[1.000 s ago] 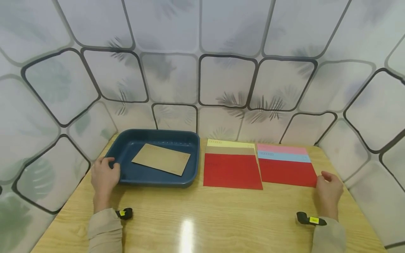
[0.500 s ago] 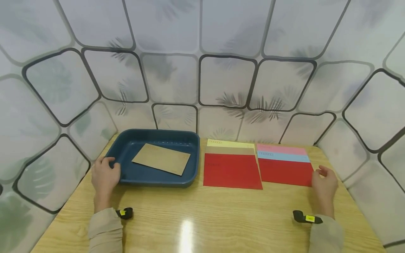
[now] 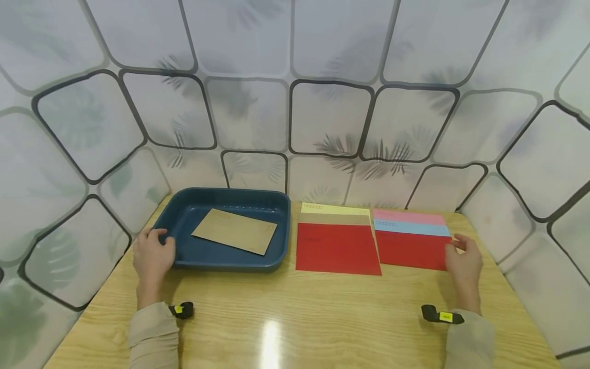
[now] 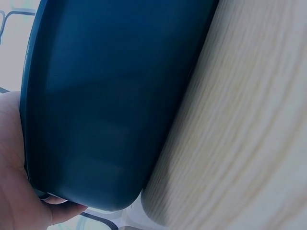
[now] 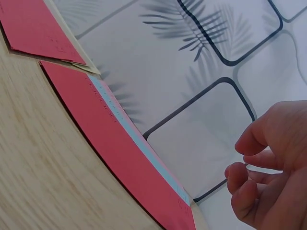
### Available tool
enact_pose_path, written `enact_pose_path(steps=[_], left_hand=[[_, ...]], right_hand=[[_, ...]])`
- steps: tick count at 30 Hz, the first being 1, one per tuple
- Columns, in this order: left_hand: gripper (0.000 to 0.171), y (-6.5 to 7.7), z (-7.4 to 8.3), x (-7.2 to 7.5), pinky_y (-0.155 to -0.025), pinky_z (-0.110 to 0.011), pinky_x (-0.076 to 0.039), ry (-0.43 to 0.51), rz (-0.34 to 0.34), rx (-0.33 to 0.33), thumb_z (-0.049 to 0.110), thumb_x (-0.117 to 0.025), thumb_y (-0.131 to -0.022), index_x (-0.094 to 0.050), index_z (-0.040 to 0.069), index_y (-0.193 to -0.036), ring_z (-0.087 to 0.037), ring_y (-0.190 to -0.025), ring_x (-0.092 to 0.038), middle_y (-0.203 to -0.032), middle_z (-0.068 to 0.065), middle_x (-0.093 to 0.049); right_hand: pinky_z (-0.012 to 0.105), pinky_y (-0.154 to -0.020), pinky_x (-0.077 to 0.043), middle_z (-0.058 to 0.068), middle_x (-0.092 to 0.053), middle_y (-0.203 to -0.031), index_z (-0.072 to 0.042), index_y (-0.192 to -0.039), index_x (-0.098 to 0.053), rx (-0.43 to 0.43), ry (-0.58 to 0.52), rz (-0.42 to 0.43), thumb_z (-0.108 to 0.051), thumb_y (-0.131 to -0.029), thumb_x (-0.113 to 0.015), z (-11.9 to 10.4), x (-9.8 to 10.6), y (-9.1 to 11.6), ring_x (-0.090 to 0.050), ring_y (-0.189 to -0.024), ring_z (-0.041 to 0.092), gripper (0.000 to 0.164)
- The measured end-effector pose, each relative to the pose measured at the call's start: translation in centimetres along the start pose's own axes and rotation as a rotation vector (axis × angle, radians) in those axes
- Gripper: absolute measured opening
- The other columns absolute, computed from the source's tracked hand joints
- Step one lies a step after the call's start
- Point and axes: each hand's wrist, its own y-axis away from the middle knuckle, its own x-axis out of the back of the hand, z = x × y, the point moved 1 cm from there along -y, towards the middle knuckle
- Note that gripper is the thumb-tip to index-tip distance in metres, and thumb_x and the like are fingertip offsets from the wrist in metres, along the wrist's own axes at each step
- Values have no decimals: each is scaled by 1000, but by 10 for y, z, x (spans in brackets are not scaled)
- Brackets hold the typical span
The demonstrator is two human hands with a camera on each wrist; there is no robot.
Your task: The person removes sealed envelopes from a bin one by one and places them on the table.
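Note:
A dark blue tray (image 3: 226,265) stands at the left of the head view, with a tan envelope (image 3: 235,231) lying slantwise inside. My left hand (image 3: 153,252) grips the tray's rim at its left front corner; in the left wrist view the tray wall hides part of the hand. On the right lie two overlapped rows of envelopes: a red envelope (image 3: 338,248) over tan and yellow ones, and another red envelope (image 3: 410,250) over blue and pink ones. My right hand (image 3: 464,261), fingers loosely curled and holding nothing, hovers at that second red envelope's right edge.
Everything rests on a light wooden table (image 3: 322,323). A patterned cloth backdrop (image 3: 332,118) rises close behind the tray and envelopes and along both sides. Each wrist carries a black camera strap.
My right hand has moved left and slightly away from me, now in front of the right edge of the right-hand red envelope. My left hand and the tray stay put.

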Motion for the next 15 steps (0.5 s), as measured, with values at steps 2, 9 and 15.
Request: enact_pose_path(steps=[2, 9, 15], left_hand=[[44, 0, 0, 0, -99, -69, -31, 0, -2, 3, 21, -41, -98, -54, -3, -132, -48, -136, -30, -149, -26, -34], [44, 1, -1, 0, -100, -68, -30, 0, -2, 3, 21, -40, -98, -54, -3, -132, -48, -137, -29, -149, -26, -34], [44, 1, -1, 1, -99, -67, -31, -8, 0, 2, 21, -40, -97, -54, -3, -132, -49, -135, -31, -148, -26, -35]], right_hand=[[14, -61, -37, 23, -60, -126, 1, -139, -52, 4, 3, -7, -15, -95, -47, -1, -1, 0, -49, -86, 8, 47], [14, -58, -36, 24, -61, -123, 2, -137, -53, 25, 8, -1, -13, -93, -47, -1, -5, 0, -50, -94, 20, 47], [16, -54, -38, 21, -63, -118, 0, -137, -54, 29, 11, -4, -13, -92, -48, -3, -6, 1, -46, -78, 1, 47]])
